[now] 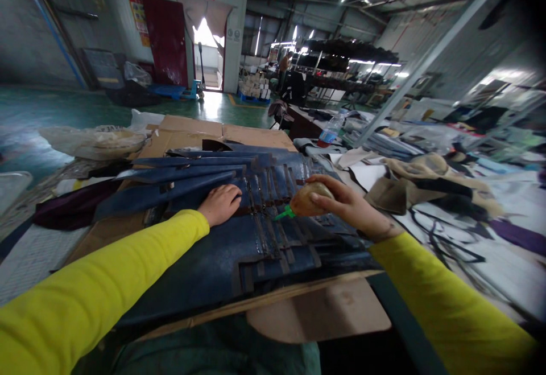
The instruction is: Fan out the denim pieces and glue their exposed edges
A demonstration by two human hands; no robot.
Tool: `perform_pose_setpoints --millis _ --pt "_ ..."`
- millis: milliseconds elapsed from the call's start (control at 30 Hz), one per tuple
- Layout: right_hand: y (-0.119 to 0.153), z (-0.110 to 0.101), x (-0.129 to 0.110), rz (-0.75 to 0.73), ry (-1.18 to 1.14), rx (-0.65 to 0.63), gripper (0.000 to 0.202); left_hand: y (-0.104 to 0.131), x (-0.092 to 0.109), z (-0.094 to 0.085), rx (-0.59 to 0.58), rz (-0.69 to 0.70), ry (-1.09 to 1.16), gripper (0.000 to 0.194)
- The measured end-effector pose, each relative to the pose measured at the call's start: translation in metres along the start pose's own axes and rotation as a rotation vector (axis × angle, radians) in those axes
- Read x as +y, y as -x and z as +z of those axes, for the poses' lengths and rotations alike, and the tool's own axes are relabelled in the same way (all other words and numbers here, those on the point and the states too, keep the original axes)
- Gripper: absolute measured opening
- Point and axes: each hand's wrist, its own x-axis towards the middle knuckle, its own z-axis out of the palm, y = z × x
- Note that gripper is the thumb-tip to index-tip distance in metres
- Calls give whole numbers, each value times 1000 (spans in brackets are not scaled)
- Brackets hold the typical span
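Observation:
Several dark blue sheets [191, 261] with grey-brown edge strips [271, 184] lie overlapped in front of me, and shiny wet-looking lines run along some strips. My left hand [220, 204] rests on the sheets left of the strips, fingers bent and partly spread, with nothing visible in it. My right hand [347, 204] is wrapped round a yellowish squeeze bottle [309, 200]. The bottle is tilted, and its green nozzle [285, 213] points left and down, just over the strips. Whether the tip touches them I cannot tell.
Cardboard [256, 136] lies under and behind the sheets. At the left are a plastic-wrapped bundle [102, 140] and dark maroon cloth [77, 204]. To the right stand a drink bottle [330, 130] and tan fabric pieces [422, 178]. A person [284, 65] is far back.

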Motion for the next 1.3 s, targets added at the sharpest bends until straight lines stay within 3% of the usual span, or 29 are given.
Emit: perform_pose_setpoints --millis 167,367,633,800,1067,1300 --pt "-6 -2 6 -22 -2 9 44 -1 -1 0 -7 -11 4 26" --pt "2 -13 4 32 -13 -84 45 0 0 -1 -4 -6 17 25" --pt "-15 0 19 -3 -15 3 54 0 3 -3 -8 -9 17 25" --pt "-19 -5 18 -35 8 43 55 -1 4 -4 -15 -22 32 25" --pt "-20 -4 17 -22 3 -19 54 0 2 -3 -12 -27 27 25" --pt "-31 0 26 -26 43 27 52 1 2 -2 11 -24 36 24"
